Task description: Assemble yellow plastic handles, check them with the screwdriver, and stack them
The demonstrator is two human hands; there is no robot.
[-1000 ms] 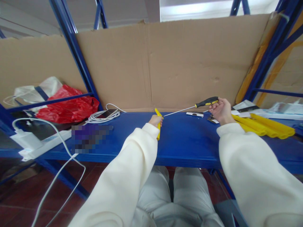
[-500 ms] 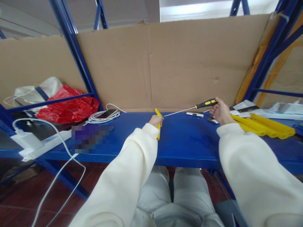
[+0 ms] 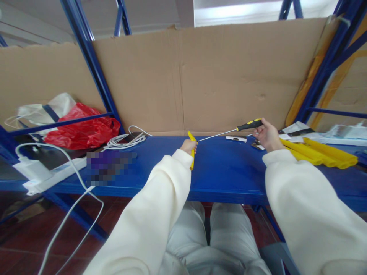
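Observation:
My left hand (image 3: 188,145) is closed around a narrow yellow strip (image 3: 192,150) that lies on the blue shelf (image 3: 223,168). My right hand (image 3: 267,135) grips the black and yellow handle of a long screwdriver (image 3: 249,124). Its thin metal shaft slants down to the left, and its tip meets the yellow strip just beside my left fingers. Both arms wear cream sleeves.
A pile of yellow strips (image 3: 321,153) lies at the right, with white papers and small metal parts behind my right hand. A phone on a coiled white cable (image 3: 126,139), a red bag (image 3: 82,130) and a white power strip (image 3: 43,173) sit at the left. Cardboard backs the shelf.
The screwdriver handle has dropped slightly and my right hand's grip has shifted along it. My left hand and the yellow strip have stayed in place.

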